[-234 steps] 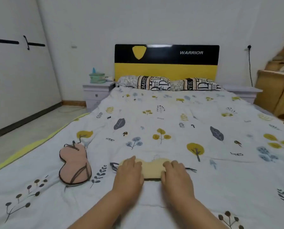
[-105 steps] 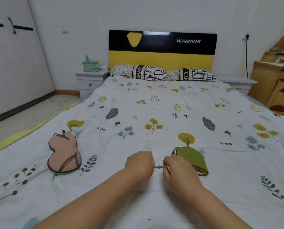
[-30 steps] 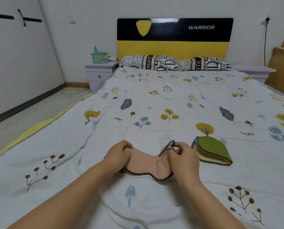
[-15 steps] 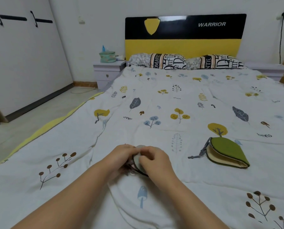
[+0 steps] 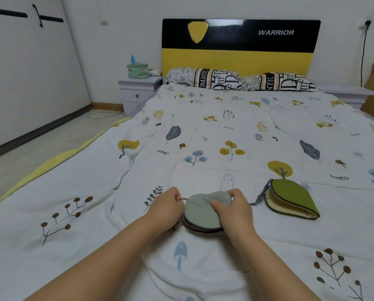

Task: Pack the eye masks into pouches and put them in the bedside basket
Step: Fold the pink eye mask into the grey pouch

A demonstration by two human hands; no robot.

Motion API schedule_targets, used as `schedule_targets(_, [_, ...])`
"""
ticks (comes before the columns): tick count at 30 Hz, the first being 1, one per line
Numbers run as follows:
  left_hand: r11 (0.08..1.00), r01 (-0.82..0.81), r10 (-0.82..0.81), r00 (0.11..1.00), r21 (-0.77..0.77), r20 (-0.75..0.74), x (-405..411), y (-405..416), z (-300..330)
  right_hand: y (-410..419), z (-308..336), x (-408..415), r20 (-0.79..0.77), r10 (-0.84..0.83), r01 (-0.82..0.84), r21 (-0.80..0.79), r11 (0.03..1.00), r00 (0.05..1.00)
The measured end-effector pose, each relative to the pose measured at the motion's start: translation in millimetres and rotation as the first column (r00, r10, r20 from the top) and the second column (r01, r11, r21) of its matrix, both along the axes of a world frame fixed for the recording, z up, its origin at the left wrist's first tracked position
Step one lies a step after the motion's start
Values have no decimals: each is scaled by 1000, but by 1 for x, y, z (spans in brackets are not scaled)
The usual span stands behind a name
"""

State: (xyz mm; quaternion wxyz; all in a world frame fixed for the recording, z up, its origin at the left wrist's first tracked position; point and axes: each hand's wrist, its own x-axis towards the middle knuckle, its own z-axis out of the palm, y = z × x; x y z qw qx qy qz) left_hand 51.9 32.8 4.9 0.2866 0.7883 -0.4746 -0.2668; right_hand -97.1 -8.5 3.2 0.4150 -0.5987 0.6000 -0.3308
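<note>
Both hands' grip, left hand (image 5: 167, 208) and right hand (image 5: 234, 210), now clamps the mask (image 5: 201, 211), folded grey-side up.

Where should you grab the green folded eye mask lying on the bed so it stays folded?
Probably pinch the green folded eye mask at its open curved edge, coming from above on the near right side. Its two halves gape there, so squeezing that edge shuts them; the grey strap trails off the left end.

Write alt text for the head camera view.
Two bare hands, left hand and right hand, grip a folded grey-green fabric eye mask on a white leaf-print quilt. A folded olive-green and cream eye mask lies to its right.
</note>
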Motion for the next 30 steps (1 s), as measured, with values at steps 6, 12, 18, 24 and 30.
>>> schedule_targets(6, [995,-65,92,862,-70,499,-9,-1,6,0,-11,-1,-487,74,-121,-66,990,870])
schedule_targets(12, [920,393,-317,765,-15,560,-38,-5,-35,3,-24,1,-592,249,-413,-157,897,766])
schedule_targets(18, [942,309,-328,777,128,538,-29,-15,-58,-5,-49,-5,-714,267,-442,-66,894,647])
schedule_targets(24, [936,303,-351,765,179,539,-29,-16,-56,-8,-54,-2,-723,275,-423,-26,906,634])
schedule_targets(30, [953,253,-303,817,168,491,-33,-18,-30,-8,-30,-9,-633,308,-411,-18,911,710])
